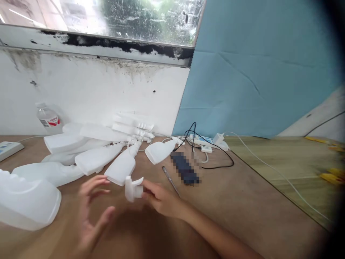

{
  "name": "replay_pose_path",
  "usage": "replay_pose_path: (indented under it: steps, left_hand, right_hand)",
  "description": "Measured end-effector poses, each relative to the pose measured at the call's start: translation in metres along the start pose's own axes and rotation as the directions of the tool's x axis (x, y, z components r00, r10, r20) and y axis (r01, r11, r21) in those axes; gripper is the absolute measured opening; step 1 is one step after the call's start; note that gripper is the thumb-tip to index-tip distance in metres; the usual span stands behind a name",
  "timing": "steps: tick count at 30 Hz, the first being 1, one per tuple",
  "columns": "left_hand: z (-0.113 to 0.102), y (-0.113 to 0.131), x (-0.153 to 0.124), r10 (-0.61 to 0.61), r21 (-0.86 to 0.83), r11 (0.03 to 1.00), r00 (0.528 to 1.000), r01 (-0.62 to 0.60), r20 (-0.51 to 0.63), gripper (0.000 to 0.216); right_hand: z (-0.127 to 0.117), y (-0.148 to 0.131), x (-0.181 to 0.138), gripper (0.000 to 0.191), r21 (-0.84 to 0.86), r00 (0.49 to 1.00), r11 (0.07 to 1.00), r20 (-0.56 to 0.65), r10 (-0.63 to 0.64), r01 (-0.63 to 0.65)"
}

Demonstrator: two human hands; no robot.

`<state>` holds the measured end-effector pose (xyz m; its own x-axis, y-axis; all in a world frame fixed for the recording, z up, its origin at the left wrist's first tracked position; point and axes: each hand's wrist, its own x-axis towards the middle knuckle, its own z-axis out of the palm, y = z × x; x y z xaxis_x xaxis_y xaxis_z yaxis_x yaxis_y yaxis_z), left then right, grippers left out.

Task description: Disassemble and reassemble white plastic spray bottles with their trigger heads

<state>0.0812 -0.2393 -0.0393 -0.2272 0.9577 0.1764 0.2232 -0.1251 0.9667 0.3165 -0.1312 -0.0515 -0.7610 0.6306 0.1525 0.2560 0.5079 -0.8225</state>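
In the head view, the right hand [163, 200] pinches a white spray top [129, 189] by one end over the desk [223, 205], the left hand [88, 212] spread and empty nearby; a fingertip-only hold could let the top slip.

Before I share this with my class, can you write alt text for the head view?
A person's right hand holds a white spray head over a brown table, the left hand open nearby. White bottles lie to the left and beyond, before a white wall.
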Motion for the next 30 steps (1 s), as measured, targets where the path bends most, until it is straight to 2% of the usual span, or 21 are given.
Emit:
replay_pose_path:
  steps: [2, 5, 6, 8, 10, 15, 17, 22, 25, 28, 30]
  left_hand:
    - [0.039, -0.018, 0.012, -0.085, -0.099, 0.990, 0.984, 0.102, 0.158, 0.071]
    - [0.078, -0.040, 0.029, -0.221, -0.180, 0.927, 0.866, 0.329, 0.448, 0.074]
    - [0.084, -0.045, 0.035, -0.235, -0.174, 0.917, 0.840, 0.358, 0.489, 0.073]
    - [0.090, -0.051, 0.046, -0.222, -0.161, 0.924, 0.830, 0.347, 0.512, 0.065]
    - [0.090, -0.054, 0.054, -0.176, -0.168, 0.937, 0.828, 0.307, 0.533, 0.056]
    - [0.082, -0.055, 0.059, -0.144, -0.188, 0.926, 0.767, 0.327, 0.625, 0.040]
    - [0.078, -0.055, 0.059, -0.147, -0.204, 0.921, 0.779, 0.333, 0.610, 0.039]
    - [0.064, -0.055, 0.062, -0.251, -0.299, 0.865, 0.864, 0.403, 0.437, 0.044]
    - [0.056, -0.051, 0.065, -0.275, -0.421, 0.785, 0.865, 0.453, 0.419, 0.037]
    - [0.053, -0.049, 0.066, -0.245, -0.483, 0.733, 0.848, 0.479, 0.470, 0.031]
    - [0.053, -0.050, 0.066, -0.226, -0.496, 0.715, 0.835, 0.492, 0.501, 0.027]
  right_hand:
    - [0.006, -0.001, -0.005, 0.023, -0.010, 1.000, 1.000, 0.003, -0.030, 0.030]
    - [0.008, 0.001, -0.010, 0.027, 0.007, 0.998, 0.998, -0.005, -0.067, 0.067]
    - [0.007, 0.003, -0.012, 0.030, 0.000, 0.998, 0.998, -0.016, -0.062, 0.062]
    - [0.004, 0.008, -0.014, 0.035, -0.041, 0.999, 0.999, -0.048, -0.026, 0.024]
    - [0.002, 0.013, -0.014, 0.037, -0.089, 0.996, 0.996, -0.091, 0.010, -0.018]
    - [0.010, 0.022, -0.011, 0.034, -0.049, 0.994, 0.997, -0.103, 0.046, -0.051]
    - [0.013, 0.028, -0.011, 0.037, -0.072, 0.990, 0.995, -0.133, 0.054, -0.063]
    - [-0.003, 0.052, -0.021, 0.044, -0.291, 0.928, 0.937, -0.363, 0.079, -0.193]
    - [-0.016, 0.055, -0.031, 0.032, -0.514, 0.947, 0.846, -0.320, -0.035, -0.142]
    - [-0.017, 0.052, -0.036, 0.022, -0.598, 0.963, 0.800, -0.239, -0.123, -0.046]
    - [-0.013, 0.052, -0.035, 0.020, -0.604, 0.942, 0.790, -0.317, -0.114, -0.107]
